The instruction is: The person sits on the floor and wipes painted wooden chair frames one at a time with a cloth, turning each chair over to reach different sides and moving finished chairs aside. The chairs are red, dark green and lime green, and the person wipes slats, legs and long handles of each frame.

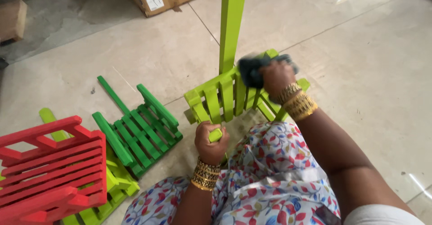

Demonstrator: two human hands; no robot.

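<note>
Left hand closed tight round a leg end of the lime-green slatted chair lying tipped on the tiled floor. Right hand clenched on a dark cloth, pressed against the chair's frame. Dark green chair and red chair lying beside, left.

Lime-green slatted stool, darker green stool, red stool, seemingly dark-blue cloth, floral dress.

Lime stool painted wood, satin; cloth dark, soft
</note>
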